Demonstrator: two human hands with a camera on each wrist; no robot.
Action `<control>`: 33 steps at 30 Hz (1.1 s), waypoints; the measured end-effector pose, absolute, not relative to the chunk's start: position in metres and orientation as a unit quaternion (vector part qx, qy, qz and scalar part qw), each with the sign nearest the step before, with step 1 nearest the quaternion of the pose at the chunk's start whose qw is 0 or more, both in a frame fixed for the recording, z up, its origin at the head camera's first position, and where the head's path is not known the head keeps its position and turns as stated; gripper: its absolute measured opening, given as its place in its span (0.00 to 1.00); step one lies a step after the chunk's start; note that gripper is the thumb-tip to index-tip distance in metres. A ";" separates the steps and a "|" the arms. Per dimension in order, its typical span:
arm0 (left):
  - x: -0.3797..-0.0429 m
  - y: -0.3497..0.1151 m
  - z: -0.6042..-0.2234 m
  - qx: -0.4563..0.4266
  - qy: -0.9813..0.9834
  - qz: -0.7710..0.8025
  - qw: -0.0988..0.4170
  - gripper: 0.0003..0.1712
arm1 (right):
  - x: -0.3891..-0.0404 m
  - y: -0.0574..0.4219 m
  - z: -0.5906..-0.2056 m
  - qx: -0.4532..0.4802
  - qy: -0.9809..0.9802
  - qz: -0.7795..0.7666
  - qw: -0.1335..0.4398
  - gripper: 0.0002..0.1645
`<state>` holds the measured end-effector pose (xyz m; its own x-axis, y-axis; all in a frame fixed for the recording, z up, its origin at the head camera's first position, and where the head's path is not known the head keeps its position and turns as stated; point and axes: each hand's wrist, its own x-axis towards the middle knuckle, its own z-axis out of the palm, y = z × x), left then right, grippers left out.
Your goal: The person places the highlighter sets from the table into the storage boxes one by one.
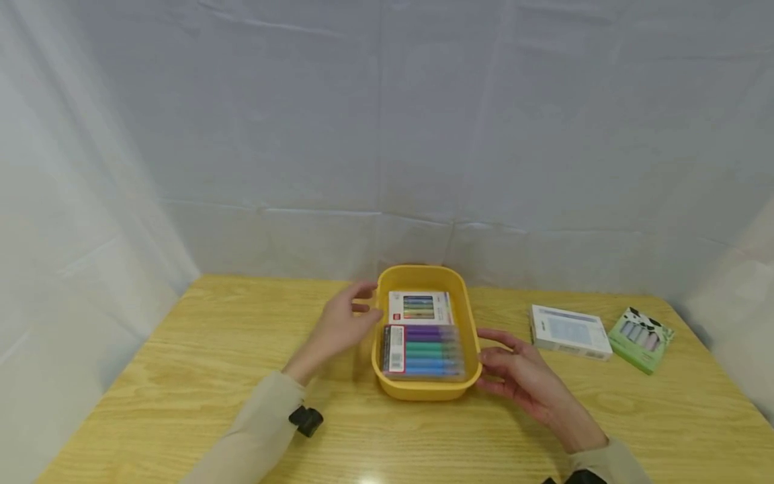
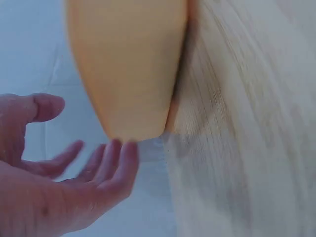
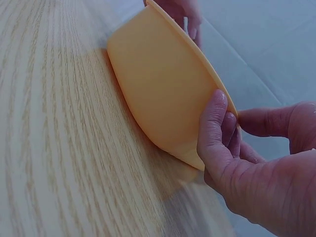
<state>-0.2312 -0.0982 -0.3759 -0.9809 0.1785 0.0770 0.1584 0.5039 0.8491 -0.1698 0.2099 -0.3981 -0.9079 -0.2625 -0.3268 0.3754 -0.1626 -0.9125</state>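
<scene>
A yellow plastic basket [image 1: 423, 390] stands on the wooden table. Inside lie a clear pack of purple, green and blue markers [image 1: 431, 351] and, behind it, a white box with a window showing colored sticks [image 1: 418, 307]. My left hand [image 1: 346, 321] is at the basket's left side, fingers loosely bent and thumb apart; in the left wrist view the fingertips [image 2: 129, 148] come close to the wall, contact unclear. With thumb and fingers, my right hand [image 3: 256, 168] pinches the basket's rim at the near right.
Right of the basket lies a white box [image 1: 571, 331] with a pale blue panel. Beside it is a green box with a cow-spot pattern [image 1: 641, 339] and a window onto pastel sticks. A white sheet [image 1: 423, 134] hangs behind the table [image 1: 242, 349].
</scene>
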 end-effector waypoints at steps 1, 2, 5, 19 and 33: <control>-0.230 -0.101 -0.376 0.084 0.853 0.514 0.033 0.32 | -0.170 0.210 -0.398 0.045 0.613 -0.761 0.209 0.37; -0.228 -0.103 -0.376 0.071 0.839 0.536 0.054 0.32 | -0.170 0.210 -0.399 0.044 0.613 -0.761 0.209 0.37; -0.224 -0.107 -0.378 0.029 0.800 0.588 0.117 0.32 | -0.170 0.211 -0.399 0.038 0.611 -0.762 0.211 0.37; -0.208 -0.103 -0.393 -0.024 0.715 0.671 0.197 0.35 | -0.169 0.211 -0.399 0.039 0.608 -0.765 0.209 0.36; -0.213 -0.109 -0.409 -0.009 0.666 0.714 0.216 0.37 | -0.170 0.211 -0.401 0.027 0.608 -0.763 0.219 0.37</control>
